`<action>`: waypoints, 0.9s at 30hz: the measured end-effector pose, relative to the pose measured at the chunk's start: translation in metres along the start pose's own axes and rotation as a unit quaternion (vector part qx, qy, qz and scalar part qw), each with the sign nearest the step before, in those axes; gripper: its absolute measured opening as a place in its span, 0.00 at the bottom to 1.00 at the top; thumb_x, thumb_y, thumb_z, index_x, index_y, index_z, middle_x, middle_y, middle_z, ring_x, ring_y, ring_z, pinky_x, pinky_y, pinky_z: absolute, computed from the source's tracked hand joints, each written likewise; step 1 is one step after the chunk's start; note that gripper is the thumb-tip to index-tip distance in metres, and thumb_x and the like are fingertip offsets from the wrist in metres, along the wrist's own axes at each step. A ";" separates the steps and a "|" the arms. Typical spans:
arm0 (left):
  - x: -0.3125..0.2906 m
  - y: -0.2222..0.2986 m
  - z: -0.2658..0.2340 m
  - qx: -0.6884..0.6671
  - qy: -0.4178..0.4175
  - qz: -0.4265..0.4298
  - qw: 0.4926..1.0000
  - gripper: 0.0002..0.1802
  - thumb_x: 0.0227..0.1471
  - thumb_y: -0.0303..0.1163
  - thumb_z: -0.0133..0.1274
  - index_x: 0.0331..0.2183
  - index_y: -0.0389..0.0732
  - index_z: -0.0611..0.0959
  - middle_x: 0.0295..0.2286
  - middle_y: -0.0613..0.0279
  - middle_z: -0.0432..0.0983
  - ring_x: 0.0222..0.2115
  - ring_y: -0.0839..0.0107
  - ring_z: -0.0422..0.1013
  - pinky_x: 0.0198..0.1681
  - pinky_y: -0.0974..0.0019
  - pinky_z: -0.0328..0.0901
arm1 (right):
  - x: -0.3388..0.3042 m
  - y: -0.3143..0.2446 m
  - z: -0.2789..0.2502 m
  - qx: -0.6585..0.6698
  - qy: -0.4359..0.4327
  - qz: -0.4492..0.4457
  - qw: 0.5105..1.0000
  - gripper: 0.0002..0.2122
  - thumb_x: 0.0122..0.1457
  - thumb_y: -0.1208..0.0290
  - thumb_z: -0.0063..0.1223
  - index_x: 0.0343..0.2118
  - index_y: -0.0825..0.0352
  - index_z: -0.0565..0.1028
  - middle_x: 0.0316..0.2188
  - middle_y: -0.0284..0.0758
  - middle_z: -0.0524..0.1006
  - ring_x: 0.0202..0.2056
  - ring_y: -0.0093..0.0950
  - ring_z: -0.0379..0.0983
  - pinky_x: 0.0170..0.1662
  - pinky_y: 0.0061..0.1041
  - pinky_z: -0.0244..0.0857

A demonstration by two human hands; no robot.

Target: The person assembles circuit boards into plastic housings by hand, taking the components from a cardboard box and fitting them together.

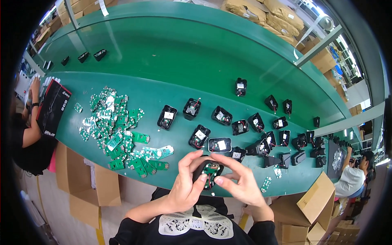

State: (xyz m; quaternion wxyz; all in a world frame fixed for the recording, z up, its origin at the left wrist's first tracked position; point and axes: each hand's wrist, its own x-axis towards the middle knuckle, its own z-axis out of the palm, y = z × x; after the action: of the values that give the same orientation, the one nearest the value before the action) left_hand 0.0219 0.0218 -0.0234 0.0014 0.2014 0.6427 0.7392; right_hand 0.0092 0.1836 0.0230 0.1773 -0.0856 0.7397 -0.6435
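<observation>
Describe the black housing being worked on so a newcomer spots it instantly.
Find the long green workbench, then its near edge, in front of the white lacy pattern on the person's black top. There the left hand and right hand hold a small black housing containing a green circuit board. Its neighbouring housings rest on the bench; this one is held.

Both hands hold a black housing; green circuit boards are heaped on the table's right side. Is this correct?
Wrong side: the head view shows green circuit boards heaped on the left. The left hand and right hand hold a black housing.
</observation>
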 end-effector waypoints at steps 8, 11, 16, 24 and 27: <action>-0.003 -0.004 -0.002 0.095 0.029 0.031 0.995 0.29 0.49 0.18 0.38 0.52 0.36 0.47 0.41 0.45 0.63 0.40 0.63 0.64 0.46 0.63 0.58 | 0.001 0.017 0.028 0.144 0.068 -0.013 0.987 0.18 0.54 0.80 0.48 0.49 0.71 0.63 0.41 0.38 0.71 0.42 0.24 0.68 0.44 0.23 0.64; 0.002 -0.006 -0.005 0.101 0.031 0.012 0.994 0.29 0.48 0.17 0.39 0.51 0.35 0.48 0.41 0.45 0.63 0.42 0.62 0.65 0.47 0.63 0.59 | 0.009 0.018 0.024 0.172 0.057 0.040 0.983 0.18 0.53 0.81 0.48 0.48 0.72 0.63 0.40 0.38 0.72 0.43 0.24 0.68 0.44 0.21 0.64; 0.011 -0.008 -0.017 0.018 0.089 0.002 0.996 0.33 0.48 0.17 0.40 0.53 0.34 0.45 0.43 0.45 0.63 0.43 0.62 0.64 0.49 0.62 0.57 | 0.005 0.021 0.006 0.040 0.123 -0.035 0.991 0.16 0.50 0.76 0.53 0.44 0.71 0.69 0.45 0.42 0.67 0.33 0.23 0.71 0.32 0.18 0.69; 0.030 0.017 -0.030 0.328 -0.037 0.210 0.921 0.37 0.23 0.14 0.52 0.45 0.31 0.69 0.41 0.52 0.66 0.38 0.55 0.65 0.40 0.58 0.64 | 0.015 -0.008 -0.013 0.071 -0.087 0.158 0.981 0.06 0.48 0.71 0.57 0.27 0.69 0.77 0.20 0.29 0.75 0.19 0.13 0.68 0.16 0.11 0.58; 0.031 0.019 -0.027 0.358 -0.038 0.250 0.899 0.38 0.23 0.15 0.54 0.45 0.33 0.70 0.41 0.53 0.66 0.38 0.56 0.65 0.38 0.61 0.65 | 0.017 -0.011 -0.009 -0.022 -0.083 0.096 0.992 0.04 0.46 0.73 0.59 0.24 0.67 0.78 0.19 0.28 0.76 0.18 0.12 0.67 0.16 0.12 0.55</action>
State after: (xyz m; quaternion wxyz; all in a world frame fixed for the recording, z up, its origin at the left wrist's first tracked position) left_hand -0.0097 0.0004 0.0013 -0.2311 0.3700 0.7921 0.4270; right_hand -0.0107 0.1838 0.0326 0.2967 -0.0711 0.7416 -0.5974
